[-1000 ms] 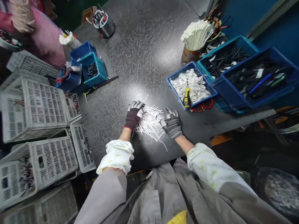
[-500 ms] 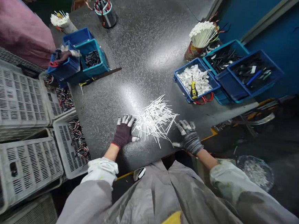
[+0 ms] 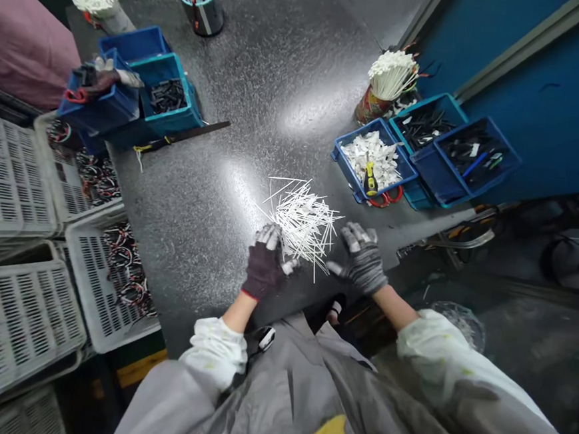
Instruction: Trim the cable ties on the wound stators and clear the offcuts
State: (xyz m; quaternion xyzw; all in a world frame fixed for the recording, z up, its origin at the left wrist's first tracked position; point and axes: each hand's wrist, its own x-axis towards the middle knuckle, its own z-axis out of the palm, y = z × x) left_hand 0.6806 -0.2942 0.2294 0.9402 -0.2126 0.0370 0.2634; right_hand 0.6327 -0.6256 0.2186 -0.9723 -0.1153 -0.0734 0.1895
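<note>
A loose heap of thin white sticks or strips (image 3: pixel 309 224), perhaps cable ties, lies on the dark speckled tabletop (image 3: pixel 193 229), with white scraps among it. My left hand (image 3: pixel 266 262), in a dark maroon glove with pale fingertips, presses against the heap's left edge; its fingers are stretched out and the thumb points toward the heap. To the right of the heap, a small gap away, is my right hand (image 3: pixel 361 259) in a grey glove, fingers apart and nothing in it.
Right of the heap stand a blue bin of white pieces (image 3: pixel 375 153) with a yellow-black tool (image 3: pixel 370 180) on it, and bins of black parts (image 3: pixel 474 158). Left are blue bins (image 3: pixel 169 94), a long dark blade (image 3: pixel 196 135) and crates of wire coils (image 3: pixel 78 281).
My left hand has moved right, up against the heap, and the heap's left edge is drawn in. My right hand stays beside the heap. The camera view has shifted somewhat.
</note>
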